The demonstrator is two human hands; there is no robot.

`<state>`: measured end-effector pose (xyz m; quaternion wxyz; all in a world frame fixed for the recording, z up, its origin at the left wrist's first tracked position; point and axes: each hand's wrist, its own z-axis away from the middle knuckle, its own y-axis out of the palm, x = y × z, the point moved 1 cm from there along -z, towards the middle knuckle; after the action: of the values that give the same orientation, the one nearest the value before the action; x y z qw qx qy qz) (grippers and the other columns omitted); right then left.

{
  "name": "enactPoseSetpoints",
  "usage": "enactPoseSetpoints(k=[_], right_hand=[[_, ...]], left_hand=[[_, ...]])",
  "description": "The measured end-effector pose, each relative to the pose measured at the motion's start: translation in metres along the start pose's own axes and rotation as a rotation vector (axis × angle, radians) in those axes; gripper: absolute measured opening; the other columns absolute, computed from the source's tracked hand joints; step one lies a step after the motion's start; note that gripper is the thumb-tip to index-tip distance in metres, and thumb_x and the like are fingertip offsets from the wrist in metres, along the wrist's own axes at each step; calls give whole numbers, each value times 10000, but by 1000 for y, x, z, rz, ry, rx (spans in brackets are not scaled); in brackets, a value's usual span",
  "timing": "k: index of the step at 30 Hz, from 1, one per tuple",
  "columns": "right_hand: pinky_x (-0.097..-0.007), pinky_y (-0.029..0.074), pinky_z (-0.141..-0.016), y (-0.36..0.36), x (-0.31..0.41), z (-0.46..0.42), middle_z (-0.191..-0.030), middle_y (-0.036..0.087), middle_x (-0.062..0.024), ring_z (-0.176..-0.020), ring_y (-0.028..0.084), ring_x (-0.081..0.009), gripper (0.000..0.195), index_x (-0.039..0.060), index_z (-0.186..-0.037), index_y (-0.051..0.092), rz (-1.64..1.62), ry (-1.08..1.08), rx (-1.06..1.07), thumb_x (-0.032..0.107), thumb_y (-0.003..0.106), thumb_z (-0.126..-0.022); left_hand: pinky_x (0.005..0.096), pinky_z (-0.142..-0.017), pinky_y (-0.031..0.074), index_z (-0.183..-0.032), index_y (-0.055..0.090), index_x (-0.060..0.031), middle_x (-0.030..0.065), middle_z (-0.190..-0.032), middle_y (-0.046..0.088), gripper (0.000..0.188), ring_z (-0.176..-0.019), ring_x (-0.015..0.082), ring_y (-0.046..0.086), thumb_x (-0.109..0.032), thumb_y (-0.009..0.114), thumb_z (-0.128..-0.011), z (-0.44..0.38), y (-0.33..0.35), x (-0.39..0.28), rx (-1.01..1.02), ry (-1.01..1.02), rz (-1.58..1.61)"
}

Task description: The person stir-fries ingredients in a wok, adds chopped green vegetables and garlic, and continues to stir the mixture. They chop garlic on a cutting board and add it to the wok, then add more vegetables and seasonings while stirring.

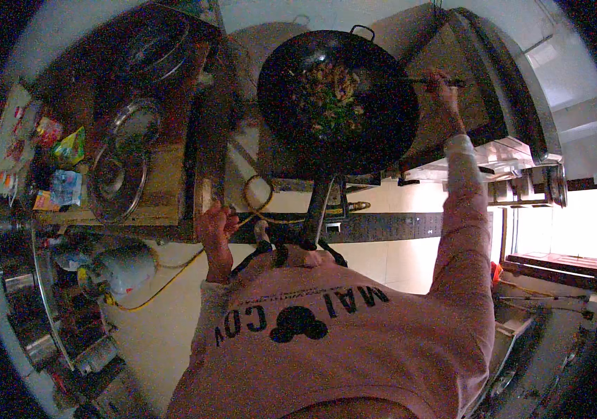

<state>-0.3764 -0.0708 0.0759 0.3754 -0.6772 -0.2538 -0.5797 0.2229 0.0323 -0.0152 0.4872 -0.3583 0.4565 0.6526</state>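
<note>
A large dark wok (382,125) with a loop handle at its far rim holds cooked food (332,99), brown pieces mixed with green leaves. To the right of the wok, my right hand (442,86) is closed around a dark utensil handle (416,80) that reaches left over the wok; the utensil's working end is hard to make out in the dim light. My left hand (217,222) is by the counter's near edge at the left, with its fingers curled; whether it grips anything cannot be told. The wok's long handle (319,209) points towards my body.
On the left counter (167,178) lie a metal-rimmed glass lid (117,183), another round piece with a shiny rim (138,123) and several colourful packets (69,146). A yellow hose (162,293) runs below to a gas cylinder (123,267). Metal-edged equipment stands at the right.
</note>
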Motion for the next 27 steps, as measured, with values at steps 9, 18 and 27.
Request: enactPoseSetpoints(k=[9, 18, 27], right_hand=[[-261, 446, -656, 54, 66, 14, -962, 628, -52, -753, 559, -144, 348, 79, -1002, 599, 81, -138, 767, 384, 516, -856], [-343, 450, -779, 132, 56, 75, -979, 587, -151, -868, 569, -289, 318, -15, -1007, 576, 356, -1016, 849, 209, 544, -784], [-412, 439, -771, 100, 91, 165, -976, 592, -165, -876, 570, -341, 397, 20, -1125, 505, 174, -958, 1151, 232, 542, -791]], left_hand=[[323, -696, 496, -1111, 482, -37, 100, -952, 574, 332, -769, 202, 596, -200, 576, -838, 6, -8, 16, -81, -42, 41], [305, -684, 498, -1100, 500, -28, 89, -938, 585, 295, -759, 188, 600, -168, 560, -848, 9, 3, -1, -76, -12, 34], [289, -670, 490, -1092, 509, -41, 86, -918, 583, 273, -744, 170, 586, -173, 555, -857, -13, -17, 26, 101, 308, -319]])
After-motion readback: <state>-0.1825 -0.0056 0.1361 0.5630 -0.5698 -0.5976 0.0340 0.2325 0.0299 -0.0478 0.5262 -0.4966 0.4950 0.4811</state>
